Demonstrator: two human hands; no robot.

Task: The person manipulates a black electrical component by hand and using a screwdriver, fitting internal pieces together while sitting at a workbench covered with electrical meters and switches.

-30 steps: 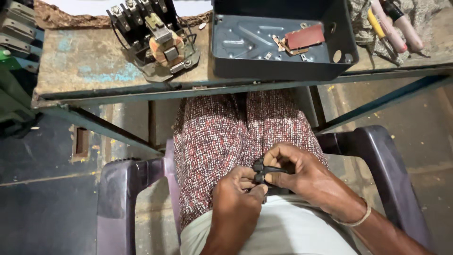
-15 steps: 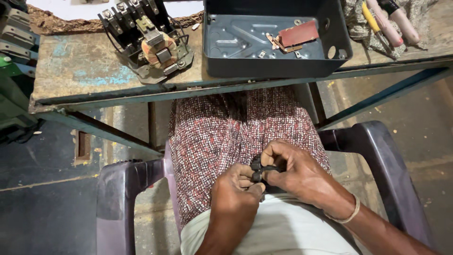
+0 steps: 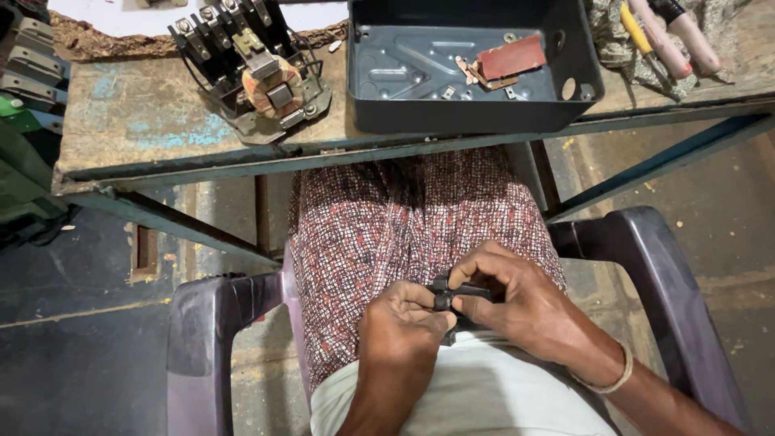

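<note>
Both hands (image 3: 452, 311) pinching small black part (image 3: 442, 297) (over lap), workbench (image 3: 137, 113) ahead

Light was even, fairly bright, from above; floor (image 3: 73, 323) left dim; focus sharp; edges bowed slightly.

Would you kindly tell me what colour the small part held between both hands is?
Black; the small part, pinched by the left hand and right hand, shows best in the head view.

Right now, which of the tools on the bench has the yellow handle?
The yellow-handled tool lies at the bench's far right corner, on the crumpled cloth, closest to the dark metal box. The tools beside it have pinkish handles.
</note>
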